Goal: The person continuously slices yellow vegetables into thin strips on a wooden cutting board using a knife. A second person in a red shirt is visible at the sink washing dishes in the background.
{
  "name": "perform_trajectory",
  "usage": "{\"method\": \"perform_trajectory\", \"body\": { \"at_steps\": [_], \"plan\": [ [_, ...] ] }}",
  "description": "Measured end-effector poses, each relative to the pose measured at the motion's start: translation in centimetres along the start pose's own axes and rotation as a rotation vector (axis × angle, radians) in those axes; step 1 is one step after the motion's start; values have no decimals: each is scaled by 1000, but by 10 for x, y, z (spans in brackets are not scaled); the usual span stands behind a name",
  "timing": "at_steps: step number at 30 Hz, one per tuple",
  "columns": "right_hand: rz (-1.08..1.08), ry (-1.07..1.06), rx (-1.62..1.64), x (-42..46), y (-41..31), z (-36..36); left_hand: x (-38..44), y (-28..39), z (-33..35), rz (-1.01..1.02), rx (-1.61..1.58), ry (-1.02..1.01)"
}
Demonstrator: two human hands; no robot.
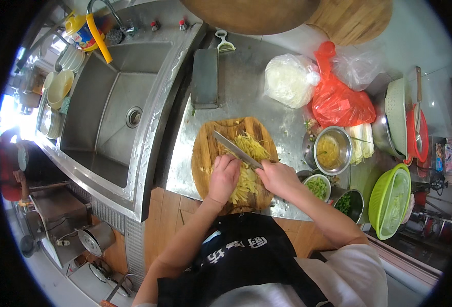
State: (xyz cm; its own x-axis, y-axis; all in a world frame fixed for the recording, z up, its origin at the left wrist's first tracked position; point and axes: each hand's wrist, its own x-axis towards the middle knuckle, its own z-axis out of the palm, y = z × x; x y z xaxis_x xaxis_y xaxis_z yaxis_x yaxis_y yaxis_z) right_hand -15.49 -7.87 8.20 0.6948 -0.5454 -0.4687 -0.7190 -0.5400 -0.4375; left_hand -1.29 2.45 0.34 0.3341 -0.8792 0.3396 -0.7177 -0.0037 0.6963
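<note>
A wooden chopping board (204, 149) lies on the steel worktop in front of me. My right hand (277, 177) grips the handle of a kitchen knife (235, 147). Its blade slants to the upper left across the board. Beyond the blade is a heap of thin pale yellow vegetable shreds (252, 145). On the near side, wider pale yellow slices (245, 186) spread over the wood. My left hand (224, 178) is bent over the board at the slices' left edge, knuckles close to the blade. Its fingertips are hidden, so what they press on does not show.
Left is a steel sink (133, 80) with a raised edge. Past the board lie a dark rectangular block (205, 78) and a peeler (223, 40). To the right are a red plastic bag (341, 101), a steel bowl (333, 149), a chopped-greens bowl (318, 187) and a green basket (389, 201).
</note>
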Motion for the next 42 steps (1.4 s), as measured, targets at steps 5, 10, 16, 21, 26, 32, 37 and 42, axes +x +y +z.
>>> {"method": "perform_trajectory", "body": {
  "at_steps": [5,10,16,21,26,32,37,42],
  "plan": [
    [-23,38,-18,7,1,20,0,-1,2,17,-16,19],
    [-45,93,-5,19,-2,15,7,3,-3,0,-51,13],
    [27,63,42,-7,-5,-1,3,1,-8,-2,-66,-18],
    [9,13,-1,-20,2,3,-3,-2,-2,41,52,0],
    [-49,99,29,14,2,30,2,4,0,34,39,14],
    [-34,47,-11,4,-9,0,-3,1,1,-22,35,27],
    [-18,26,-41,-1,-4,12,-3,2,-2,-9,43,9],
    [-38,119,-15,22,-7,28,-1,3,-3,-35,-14,-19]
  ]
}}
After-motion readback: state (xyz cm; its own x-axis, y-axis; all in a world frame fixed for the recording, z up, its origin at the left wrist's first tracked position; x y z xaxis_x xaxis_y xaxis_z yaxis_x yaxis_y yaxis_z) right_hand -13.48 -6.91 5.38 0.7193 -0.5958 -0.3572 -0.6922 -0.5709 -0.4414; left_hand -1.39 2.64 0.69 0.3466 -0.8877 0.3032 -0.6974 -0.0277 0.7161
